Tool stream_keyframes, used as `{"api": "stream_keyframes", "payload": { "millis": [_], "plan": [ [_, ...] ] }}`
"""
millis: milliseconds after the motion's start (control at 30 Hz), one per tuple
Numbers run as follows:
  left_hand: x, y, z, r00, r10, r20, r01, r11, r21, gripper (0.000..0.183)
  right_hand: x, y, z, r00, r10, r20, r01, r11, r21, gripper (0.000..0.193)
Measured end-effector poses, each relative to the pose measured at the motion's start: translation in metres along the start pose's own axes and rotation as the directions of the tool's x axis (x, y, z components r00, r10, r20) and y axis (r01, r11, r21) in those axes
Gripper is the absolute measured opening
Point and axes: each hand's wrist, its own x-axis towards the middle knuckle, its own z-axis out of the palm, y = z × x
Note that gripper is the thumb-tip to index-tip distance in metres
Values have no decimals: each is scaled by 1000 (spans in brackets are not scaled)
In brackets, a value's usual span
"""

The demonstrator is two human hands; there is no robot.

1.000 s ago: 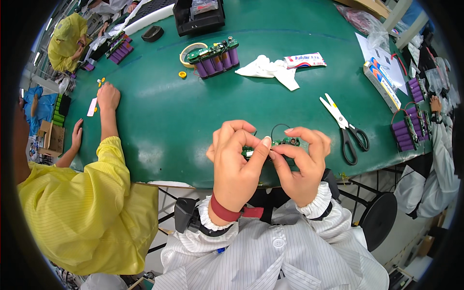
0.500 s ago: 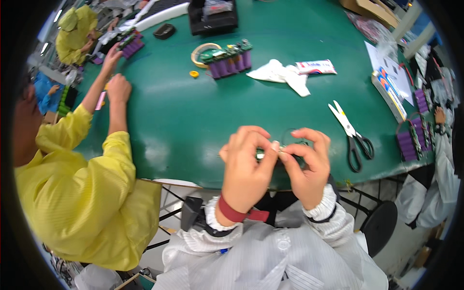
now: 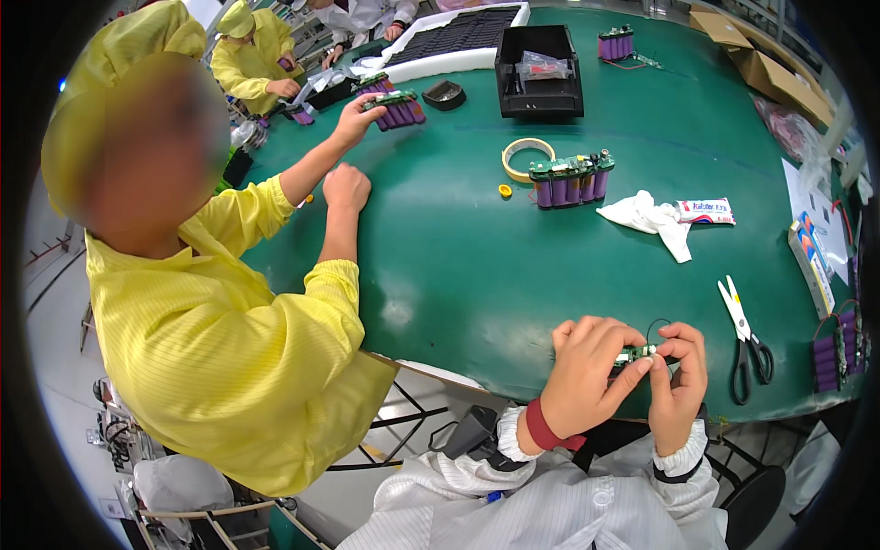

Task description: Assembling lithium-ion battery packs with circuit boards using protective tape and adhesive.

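Note:
Near the table's front edge, my left hand (image 3: 589, 380) is closed around a small green circuit board (image 3: 632, 355) with white parts on it. My right hand (image 3: 680, 383) pinches at the board's right end, thumb and fingertips together, close to the left thumb. A thin dark wire (image 3: 656, 322) loops up between the two hands. Fingers cover much of the board, so what the right fingertips grip is too small to make out. Nearest to my right hand on the table are scissors (image 3: 744, 344) with white blades and black handles, lying partly apart.
A purple battery pack (image 3: 570, 188) with a green board stands beyond my hands, by a tape roll (image 3: 507, 161), white cloth (image 3: 646, 220) and tube (image 3: 707, 212). A co-worker in yellow (image 3: 229, 357) at left holds another pack (image 3: 400, 112). A black bin (image 3: 541, 78) stands farther back.
The view has turned left, so the table and my hands appear farther right and lower. More of the co-worker shows. Both my hands stay at the circuit board, which is now more visible.

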Motion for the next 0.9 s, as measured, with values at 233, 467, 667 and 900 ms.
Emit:
{"api": "stream_keyframes", "payload": {
  "millis": [233,467,667,900],
  "plan": [
    [-2,-9,1,997,81,-18,-81,996,-27,24,-1,-1,-2,999,-40,-11,39,993,-112,10],
    [-2,-9,4,995,84,-46,-85,996,-23,24,-1,-1,0,999,-39,-32,34,989,-141,10],
    [1,-8,-2,995,92,-33,-93,995,-23,26,4,-6,-1,998,-63,-26,58,988,-146,12],
    [-1,-2,-27,990,33,134,-14,990,-142,27,8,-19,-17,992,-65,104,80,986,-146,23]
  ]
}}
